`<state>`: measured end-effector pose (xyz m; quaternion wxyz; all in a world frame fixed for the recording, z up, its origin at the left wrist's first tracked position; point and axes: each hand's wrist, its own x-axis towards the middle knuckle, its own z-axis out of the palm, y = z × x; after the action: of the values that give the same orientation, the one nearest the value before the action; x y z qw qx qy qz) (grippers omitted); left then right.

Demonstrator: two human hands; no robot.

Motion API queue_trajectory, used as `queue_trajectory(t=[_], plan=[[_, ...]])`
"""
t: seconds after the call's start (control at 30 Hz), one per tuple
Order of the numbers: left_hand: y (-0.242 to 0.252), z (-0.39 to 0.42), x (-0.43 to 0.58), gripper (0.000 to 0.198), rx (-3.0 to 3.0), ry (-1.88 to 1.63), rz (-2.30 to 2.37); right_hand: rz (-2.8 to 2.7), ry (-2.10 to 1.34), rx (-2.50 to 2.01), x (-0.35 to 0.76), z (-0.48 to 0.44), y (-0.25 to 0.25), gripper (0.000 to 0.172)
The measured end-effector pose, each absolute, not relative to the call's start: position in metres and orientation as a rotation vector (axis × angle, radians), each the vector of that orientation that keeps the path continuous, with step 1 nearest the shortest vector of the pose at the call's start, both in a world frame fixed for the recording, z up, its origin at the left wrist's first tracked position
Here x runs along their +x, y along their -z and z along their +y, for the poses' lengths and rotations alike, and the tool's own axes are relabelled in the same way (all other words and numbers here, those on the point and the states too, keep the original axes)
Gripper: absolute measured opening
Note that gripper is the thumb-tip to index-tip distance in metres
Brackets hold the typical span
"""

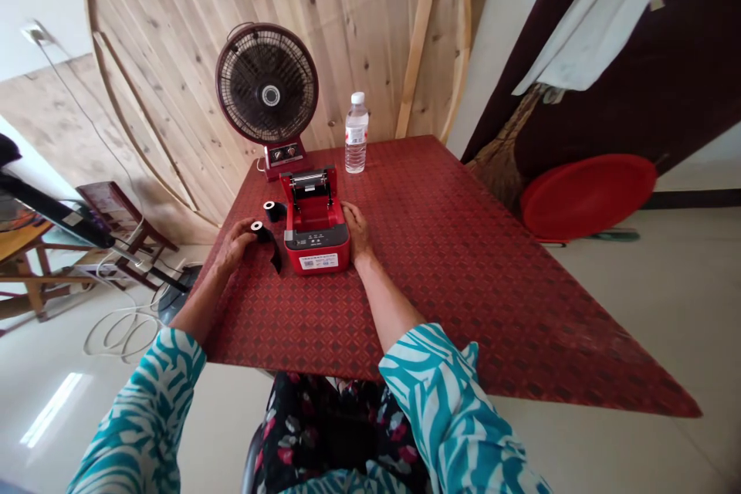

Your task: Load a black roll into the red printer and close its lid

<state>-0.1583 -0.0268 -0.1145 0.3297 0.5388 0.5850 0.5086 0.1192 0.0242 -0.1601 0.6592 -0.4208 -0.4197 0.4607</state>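
Note:
A red and dark grey label printer (317, 245) stands on the table with its lid raised, its red inside showing. Against the printer's right side lies my right hand (356, 230), fingers stretched along it. My left hand (235, 244) has its fingers at a small black roll (262, 233) with a white end, left of the printer; the roll seems pinched between fingertips and thumb. A loose black strip (275, 256) trails from that roll onto the tabletop. Just behind it, a second black roll (274, 211) stands upright beside the printer.
A dark red fan (267, 93) stands at the table's back left, with a water bottle (356, 133) to its right. The patterned red tablecloth (463, 262) reaches a pointed front right corner. On the floor are a red basin (587, 197) at right and cables (124, 324) at left.

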Motion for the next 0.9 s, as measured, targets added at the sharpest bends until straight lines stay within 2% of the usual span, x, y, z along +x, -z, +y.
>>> queue_trajectory(t=[0.23, 0.37, 0.5, 0.6, 0.77, 0.9], plan=[[0.117, -0.028, -0.149, 0.055, 1.369, -1.361, 1.524, -0.936, -1.059, -0.953, 0.118, 0.021, 0.155, 0.036], [0.088, -0.034, -0.146, 0.061, 1.385, -1.445, 1.349, -0.934, -1.053, -0.961, 0.118, 0.021, 0.152, 0.033], [0.052, -0.039, -0.119, 0.056, 1.605, -1.335, 1.201, -0.944, -1.045, -0.966, 0.119, 0.025, 0.157, 0.031], [0.035, -0.030, -0.088, 0.053, 1.860, -1.147, 1.140, -0.932, -1.041, -0.966, 0.118, 0.028, 0.161, 0.030], [0.021, -0.003, -0.054, 0.033, 2.250, -0.786, 1.263, -0.930, -1.029, -0.962, 0.115, 0.029, 0.161, 0.031], [0.016, 0.014, -0.045, 0.031, 2.416, -0.433, 1.363, -0.931, -1.037, -0.963, 0.115, 0.027, 0.159, 0.030]])
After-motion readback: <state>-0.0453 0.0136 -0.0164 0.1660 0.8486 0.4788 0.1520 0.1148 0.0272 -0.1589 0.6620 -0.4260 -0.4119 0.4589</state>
